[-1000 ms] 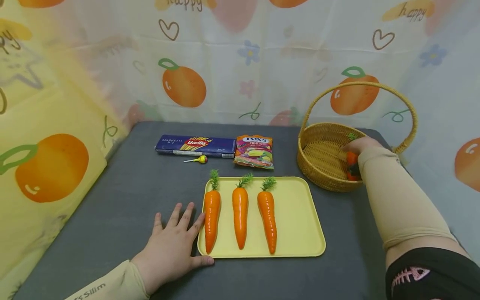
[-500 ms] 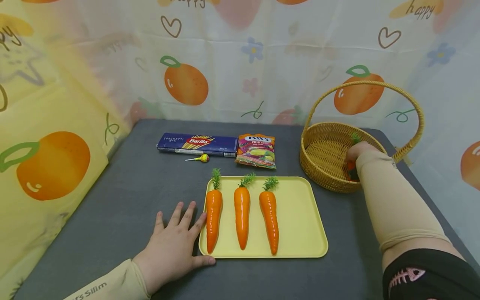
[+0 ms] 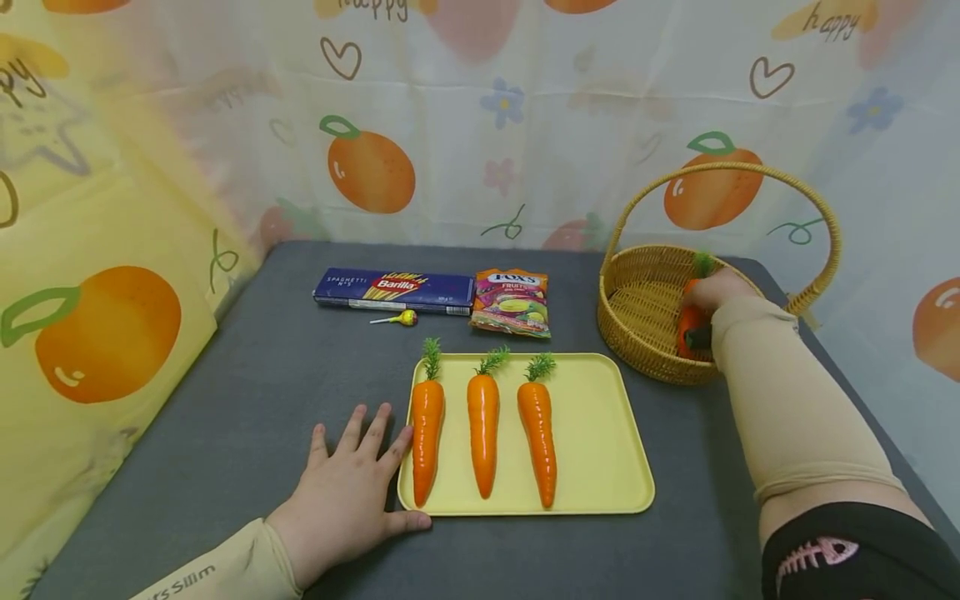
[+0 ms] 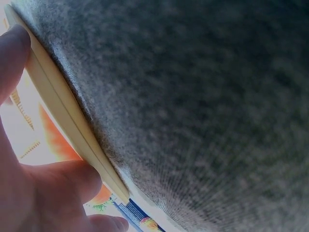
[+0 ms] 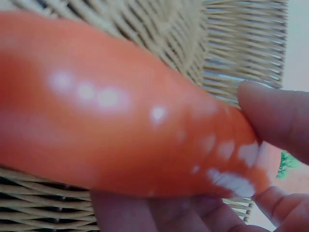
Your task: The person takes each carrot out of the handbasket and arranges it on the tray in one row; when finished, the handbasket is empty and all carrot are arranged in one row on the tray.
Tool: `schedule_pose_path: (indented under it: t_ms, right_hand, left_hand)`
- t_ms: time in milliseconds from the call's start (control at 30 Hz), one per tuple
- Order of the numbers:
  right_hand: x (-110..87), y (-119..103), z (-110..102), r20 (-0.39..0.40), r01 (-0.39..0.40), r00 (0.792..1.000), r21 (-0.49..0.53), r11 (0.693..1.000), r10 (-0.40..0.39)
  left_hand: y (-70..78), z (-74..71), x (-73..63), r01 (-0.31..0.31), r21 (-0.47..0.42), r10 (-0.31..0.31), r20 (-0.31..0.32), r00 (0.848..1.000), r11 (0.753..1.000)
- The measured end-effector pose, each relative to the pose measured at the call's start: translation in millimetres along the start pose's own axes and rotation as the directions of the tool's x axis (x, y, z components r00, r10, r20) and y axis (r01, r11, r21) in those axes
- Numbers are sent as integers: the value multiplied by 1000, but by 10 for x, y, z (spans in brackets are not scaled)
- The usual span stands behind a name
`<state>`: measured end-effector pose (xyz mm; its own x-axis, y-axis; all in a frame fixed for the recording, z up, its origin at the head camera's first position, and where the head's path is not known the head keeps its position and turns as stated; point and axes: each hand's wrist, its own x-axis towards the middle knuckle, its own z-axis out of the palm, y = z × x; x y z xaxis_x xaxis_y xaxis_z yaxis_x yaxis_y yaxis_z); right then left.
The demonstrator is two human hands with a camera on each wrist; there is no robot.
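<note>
My right hand (image 3: 722,289) reaches into the wicker basket (image 3: 637,346) and grips an orange carrot (image 5: 120,116). In the right wrist view the thumb presses on one side of its thick end and the fingers curl under the other. Its green leafy top (image 3: 702,264) shows beyond the hand. My left hand (image 3: 337,504) lies spread at the left side of the yellow tray (image 3: 592,442), fingertips and thumb at its rim. Three carrots lie side by side on the tray: a left one (image 3: 427,442), a middle one (image 3: 482,433) and a right one (image 3: 537,442).
Behind the tray lie a blue spaghetti box (image 3: 393,291), a lollipop (image 3: 406,317) and a bag of fruit candy (image 3: 510,304). The basket's tall handle (image 3: 720,167) arches over its opening. A printed curtain (image 3: 450,100) hangs along the table's back edge.
The right hand dips a little deeper into the basket, then comes back up. More of the carrot it holds now shows left of the wrist. The left hand and the tray stay in place.
</note>
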<state>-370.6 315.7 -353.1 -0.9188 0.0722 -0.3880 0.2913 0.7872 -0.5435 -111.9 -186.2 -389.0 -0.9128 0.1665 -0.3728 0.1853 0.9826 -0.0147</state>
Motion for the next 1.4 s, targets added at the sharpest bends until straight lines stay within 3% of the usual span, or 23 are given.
schedule_pose_path:
  t_ms: [167, 267, 367, 633, 1067, 1233, 1400]
  right_hand:
    - [-59, -91, -43, 17, 14, 1000, 127, 992, -16]
    - [-84, -165, -76, 44, 13, 999, 258, 966, -25]
    - [-155, -243, -139, 71, 41, 995, 309, 950, -66]
    - [-433, -434, -300, 143, 38, 980, 538, 842, -136]
    - [-809, -542, -197, 127, 103, 966, 616, 781, -227]
    - [-988, -582, -65, 120, 148, 953, 618, 772, -278]
    - [-1151, -588, 129, 146, 177, 935, 596, 783, -322]
  left_hand:
    - [-2, 13, 0, -2, -11, 2, -1, 1000, 1000]
    - [-8, 19, -4, -2, -15, 2, -8, 1000, 1000]
    - [-15, 23, -9, -4, -8, 4, -15, 1000, 1000]
    - [-17, 28, -5, -7, 0, 7, -17, 1000, 1000]
    - [-8, 41, 5, -3, 0, 3, -11, 1000, 1000]
    - [-2, 41, 9, -3, 1, 3, -10, 1000, 1000]
    - [-4, 36, 11, -10, 3, 10, -19, 1000, 1000]
